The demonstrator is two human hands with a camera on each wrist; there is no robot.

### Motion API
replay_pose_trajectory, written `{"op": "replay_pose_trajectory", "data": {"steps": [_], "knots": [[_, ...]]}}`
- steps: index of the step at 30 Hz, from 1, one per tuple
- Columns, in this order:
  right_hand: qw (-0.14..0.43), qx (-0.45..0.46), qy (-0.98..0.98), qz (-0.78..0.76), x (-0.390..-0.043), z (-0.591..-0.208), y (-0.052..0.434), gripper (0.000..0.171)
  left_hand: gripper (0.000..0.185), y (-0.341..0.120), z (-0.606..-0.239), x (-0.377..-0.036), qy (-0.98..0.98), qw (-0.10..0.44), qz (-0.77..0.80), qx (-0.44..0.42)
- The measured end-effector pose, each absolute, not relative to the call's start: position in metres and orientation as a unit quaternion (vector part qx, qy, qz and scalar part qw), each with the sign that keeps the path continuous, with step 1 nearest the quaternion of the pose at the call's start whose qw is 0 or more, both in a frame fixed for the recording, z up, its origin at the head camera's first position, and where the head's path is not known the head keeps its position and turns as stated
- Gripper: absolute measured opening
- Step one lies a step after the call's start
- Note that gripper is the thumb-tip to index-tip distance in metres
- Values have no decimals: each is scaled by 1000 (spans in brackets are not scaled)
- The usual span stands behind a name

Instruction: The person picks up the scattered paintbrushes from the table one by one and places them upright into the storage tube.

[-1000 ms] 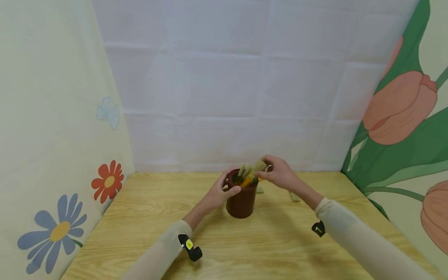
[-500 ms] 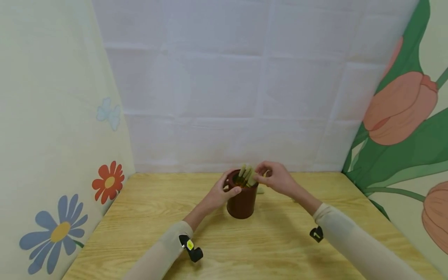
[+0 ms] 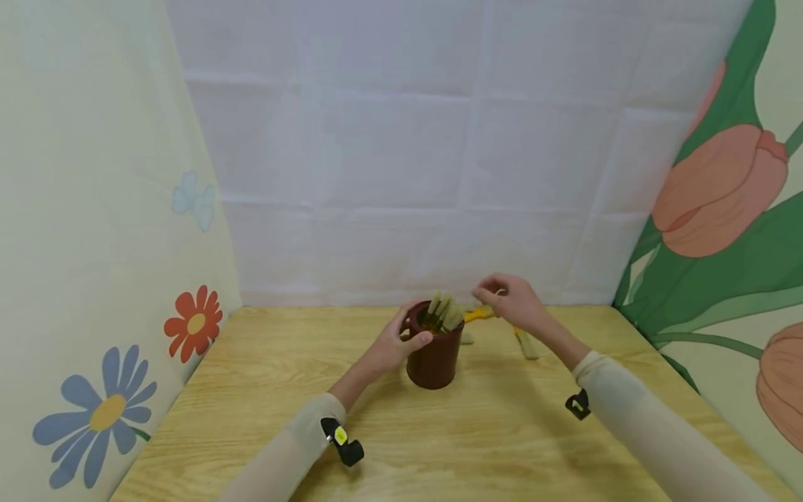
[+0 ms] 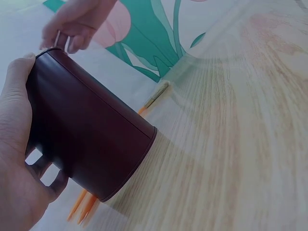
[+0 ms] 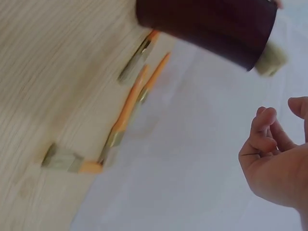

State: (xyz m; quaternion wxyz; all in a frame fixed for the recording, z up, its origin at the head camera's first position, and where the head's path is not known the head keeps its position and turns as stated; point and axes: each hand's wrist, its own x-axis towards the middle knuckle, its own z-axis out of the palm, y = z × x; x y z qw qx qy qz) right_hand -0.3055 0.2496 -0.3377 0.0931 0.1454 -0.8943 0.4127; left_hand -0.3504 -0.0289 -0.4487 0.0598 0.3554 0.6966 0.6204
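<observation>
Left hand (image 3: 389, 351), one: fingers and thumb wrapped about the upper part of the maroon cylindrical holder (image 3: 433, 366). Within that grip: said holder, one, upright on the wooden table (image 3: 439, 450); standing paintbrushes (image 3: 447, 314), bristles up in its mouth, several, overlapping too closely for a sure count. Right of the grip: loose paintbrushes (image 5: 126, 113), four visible, orange-handled, lying on the table. Farther right, raised: right hand (image 3: 516, 300), one, fingers loosely bent, holding nothing. Handling note, by judgement: loading should go best with the left grip steadying the holder, each brush pinched near its ferrule and lowered handle-first into a gap.
</observation>
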Motion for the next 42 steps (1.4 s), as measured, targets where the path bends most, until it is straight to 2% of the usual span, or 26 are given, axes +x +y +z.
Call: {"op": "replay_pose_trajectory", "data": {"steps": [11,16,18,23,26,36,42], "knots": [[78,77,-938,330,-323,-386,303,36,67,-29,-448,-349,694,58,620,361],[76,54,-951,296,-325,-408,324,30,67,-29,-449,-349,695,60,622,357],[63,36,-958,279,-324,-415,330,27,66,-28,-449,-349,694,61,622,357],[3,-19,-969,248,-318,-427,336,40,66,-28,-450,-349,693,63,622,358],[-11,-40,-967,250,-314,-435,337,40,66,-28,-450,-347,692,67,623,359],[15,-43,-965,259,-313,-444,337,39,65,-29,-449,-346,691,74,623,358],[32,-43,-957,286,-307,-441,339,46,65,-29,-451,-347,691,67,622,361]]}}
